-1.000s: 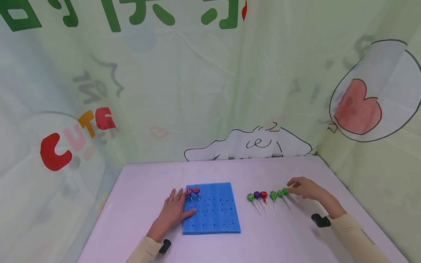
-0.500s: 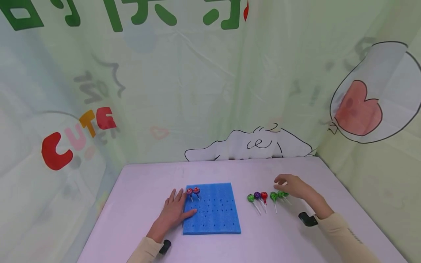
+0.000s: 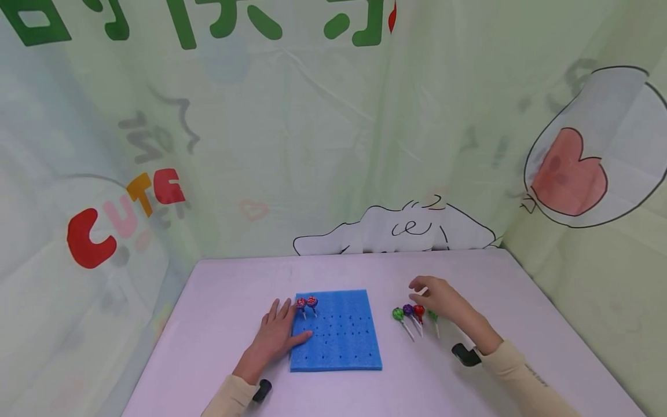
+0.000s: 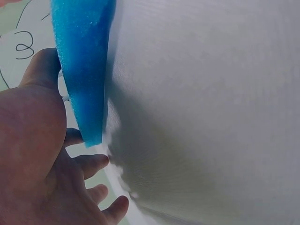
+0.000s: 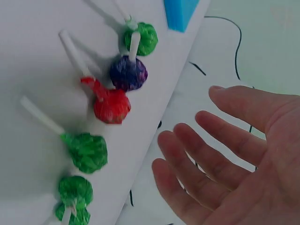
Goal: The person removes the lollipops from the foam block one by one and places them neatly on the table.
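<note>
A blue foam board [image 3: 344, 347] dotted with small holes lies on the table. Two red-wrapped lollipops [image 3: 312, 302] stand in its far left corner. My left hand [image 3: 272, 336] rests at the board's left edge, fingers spread, thumb on its top. To the right lies a row of lollipops: a green one [image 3: 398, 314], a purple one [image 5: 128, 73], a red one [image 5: 112, 107] and more green ones [image 5: 87, 152]. Above the row hovers my right hand [image 3: 443, 298], fingers loosely bent, holding nothing. In the head view it hides the rightmost green lollipops.
The table [image 3: 234, 289] has a pale cover, and its far edge meets a printed curtain [image 3: 333, 145]. Both wrists carry a black camera, such as the right one's camera mount [image 3: 465, 354].
My right hand has moved left along the lollipop row, from the rightmost green ones to above the red one. The left hand has stayed in place on the board.
</note>
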Demonstrator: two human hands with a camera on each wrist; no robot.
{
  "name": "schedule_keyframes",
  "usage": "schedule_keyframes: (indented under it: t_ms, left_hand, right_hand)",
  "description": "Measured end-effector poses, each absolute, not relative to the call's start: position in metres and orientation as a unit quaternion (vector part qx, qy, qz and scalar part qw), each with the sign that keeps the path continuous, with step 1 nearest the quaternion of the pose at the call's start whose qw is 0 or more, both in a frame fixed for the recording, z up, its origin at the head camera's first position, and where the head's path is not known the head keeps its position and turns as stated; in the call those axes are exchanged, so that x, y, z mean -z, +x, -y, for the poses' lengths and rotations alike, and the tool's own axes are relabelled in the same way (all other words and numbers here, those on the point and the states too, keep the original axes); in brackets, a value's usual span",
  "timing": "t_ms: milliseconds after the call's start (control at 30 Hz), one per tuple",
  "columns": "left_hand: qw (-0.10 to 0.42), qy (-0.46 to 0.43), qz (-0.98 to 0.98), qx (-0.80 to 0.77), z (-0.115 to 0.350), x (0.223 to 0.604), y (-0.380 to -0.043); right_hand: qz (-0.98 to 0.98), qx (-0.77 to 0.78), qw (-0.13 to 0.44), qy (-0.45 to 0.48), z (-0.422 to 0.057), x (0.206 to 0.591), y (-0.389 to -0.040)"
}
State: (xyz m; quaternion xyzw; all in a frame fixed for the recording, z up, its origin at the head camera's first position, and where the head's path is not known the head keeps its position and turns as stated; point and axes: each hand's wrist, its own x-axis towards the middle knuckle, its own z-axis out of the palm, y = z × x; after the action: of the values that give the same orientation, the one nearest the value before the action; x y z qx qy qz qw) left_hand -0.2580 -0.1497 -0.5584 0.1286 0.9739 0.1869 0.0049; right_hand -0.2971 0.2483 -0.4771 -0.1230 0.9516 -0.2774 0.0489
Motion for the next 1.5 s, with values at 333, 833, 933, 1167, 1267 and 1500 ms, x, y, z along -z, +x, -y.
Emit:
schedule_keyframes:
  t_ms: [333,833,933,1167,1267,1500]
  left_hand:
    - [0.003,0.135,-0.971,-0.195,0.152,0.559,-0.258]
    - [0.005,0.131,-0.970,-0.205,0.152,0.557,-0.257]
    - [0.004,0.132,-0.970,-0.202,0.151,0.558,-0.258]
    - [0.006,0.130,-0.971,-0.199,0.152,0.562,-0.259]
    - [0.005,0.130,-0.971,-0.199,0.152,0.563,-0.260]
    - [0.009,0.126,-0.974,-0.190,0.152,0.562,-0.260]
  right_hand:
    - [-0.945,0.288,-0.010,-0.154,-0.219,0.485,-0.297]
    - [-0.931,0.322,-0.046,-0.165,-0.165,0.496,-0.293]
    - [-0.930,0.325,-0.049,-0.166,-0.155,0.499,-0.292]
    - [-0.933,0.309,-0.060,-0.176,-0.131,0.505,-0.289]
    - [-0.934,0.298,-0.064,-0.184,-0.120,0.509,-0.288]
    - [-0.938,0.260,-0.070,-0.218,-0.096,0.517,-0.284]
